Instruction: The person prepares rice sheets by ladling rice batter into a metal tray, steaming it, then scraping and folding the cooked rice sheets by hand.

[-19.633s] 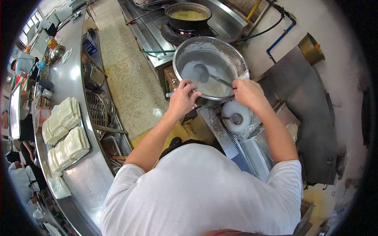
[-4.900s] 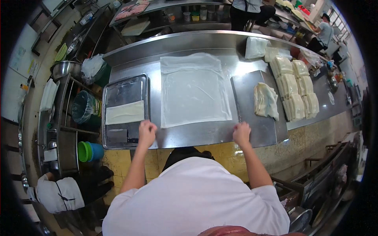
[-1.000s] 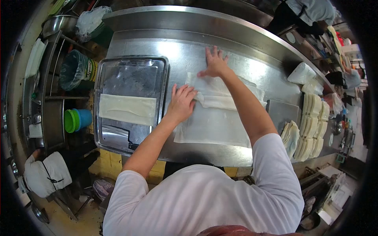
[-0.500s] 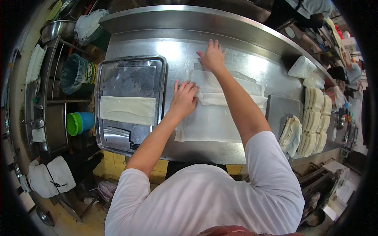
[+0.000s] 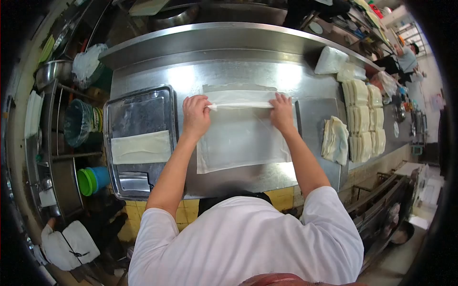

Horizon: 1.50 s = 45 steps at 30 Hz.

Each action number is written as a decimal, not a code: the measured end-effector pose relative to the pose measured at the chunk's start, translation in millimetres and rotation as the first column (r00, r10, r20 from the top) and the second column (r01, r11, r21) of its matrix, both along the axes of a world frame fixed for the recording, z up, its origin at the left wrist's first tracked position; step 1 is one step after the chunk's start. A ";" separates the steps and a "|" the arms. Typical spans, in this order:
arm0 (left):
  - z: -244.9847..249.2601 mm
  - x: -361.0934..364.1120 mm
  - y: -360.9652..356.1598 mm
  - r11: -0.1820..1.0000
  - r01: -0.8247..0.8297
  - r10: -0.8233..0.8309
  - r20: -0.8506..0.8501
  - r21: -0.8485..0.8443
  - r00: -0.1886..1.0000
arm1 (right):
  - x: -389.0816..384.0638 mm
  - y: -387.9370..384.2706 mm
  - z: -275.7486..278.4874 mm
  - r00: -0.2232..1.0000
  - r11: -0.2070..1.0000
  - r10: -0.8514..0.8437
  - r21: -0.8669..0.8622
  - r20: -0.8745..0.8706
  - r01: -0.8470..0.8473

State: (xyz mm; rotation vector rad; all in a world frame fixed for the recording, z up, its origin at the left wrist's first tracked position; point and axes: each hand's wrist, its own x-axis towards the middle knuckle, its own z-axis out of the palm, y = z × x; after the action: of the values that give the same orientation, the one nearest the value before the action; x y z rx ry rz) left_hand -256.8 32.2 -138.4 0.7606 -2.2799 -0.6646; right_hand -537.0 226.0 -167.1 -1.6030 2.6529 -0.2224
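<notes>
A thin, translucent white sheet [image 5: 241,143] lies flat on the steel table in front of me, its far part folded into a narrow strip running left to right. My left hand [image 5: 196,114] pinches the left end of this strip. At the strip's right end, my right hand [image 5: 281,112] has its fingers closed on the edge. Left of my left arm, a folded pale sheet [image 5: 141,148] rests in a metal tray [image 5: 138,107], with a wide-bladed cleaver [image 5: 134,182] below it.
Stacks of folded pale pieces [image 5: 359,114] sit at the right, beside a crumpled cloth [image 5: 335,139]. Plastic bags [image 5: 331,60] lie at the back right. A raised steel edge [image 5: 229,39] runs behind the table. Other people [image 5: 71,245] stand at the lower left and far right.
My right hand has come down from the back of the table to the strip's right end. My left hand has closed on its left end. The camera view has shifted to the right.
</notes>
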 end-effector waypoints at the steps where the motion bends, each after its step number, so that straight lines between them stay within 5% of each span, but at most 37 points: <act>1: -0.2 3.0 2.6 1.000 0.014 -0.014 -0.001 -0.014 1.000 | -8.2 9.2 1.1 1.000 1.000 -0.014 -0.014 -0.001 0.014; 9: 18.2 64.7 81.7 0.998 0.064 -0.057 0.201 -0.027 0.978 | 15.3 94.6 26.2 0.999 0.990 0.029 -0.138 0.021 -0.026; 12: 25.6 103.9 132.2 0.992 0.102 -0.120 0.307 0.073 0.944 | 49.2 153.8 30.4 0.995 0.997 0.083 -0.006 0.053 -0.083; 15: 17.1 144.1 178.7 0.977 0.107 -0.189 0.515 0.185 0.836 | 91.0 215.0 32.3 0.989 0.973 0.093 0.199 0.111 -0.114; 18: 25.1 154.3 210.0 0.968 0.029 -0.204 0.708 0.250 0.676 | 128.4 258.4 40.5 0.986 0.986 0.054 0.148 0.160 -0.078; 20: 34.0 143.7 217.9 0.969 0.062 -0.210 0.669 0.239 0.713 | 138.9 271.2 43.7 0.966 1.000 -0.007 -0.016 0.258 0.012; 30: 63.4 71.6 240.4 0.870 0.426 -0.494 0.470 0.250 0.732 | 142.6 333.9 69.4 0.910 0.938 -0.272 -0.124 0.314 0.323; 36: 46.9 49.5 238.0 0.695 0.656 -0.717 0.361 0.297 0.596 | 215.3 395.1 62.1 0.698 0.760 -0.602 0.009 0.389 0.650; 38: 49.4 45.3 235.9 0.609 0.734 -0.785 0.361 0.300 0.503 | 252.0 402.1 68.5 0.518 0.648 -0.729 0.208 0.447 0.732; 45: 31.0 47.6 234.9 0.265 0.910 -0.936 0.311 0.319 0.164 | 403.7 402.8 62.9 0.182 0.336 -0.877 0.297 0.444 0.894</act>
State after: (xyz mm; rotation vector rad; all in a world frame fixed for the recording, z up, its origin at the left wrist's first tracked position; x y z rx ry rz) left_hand -209.2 267.0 -107.3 -0.8076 -3.0581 -1.1709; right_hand -133.3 628.8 -104.2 0.3208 2.6471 -0.6167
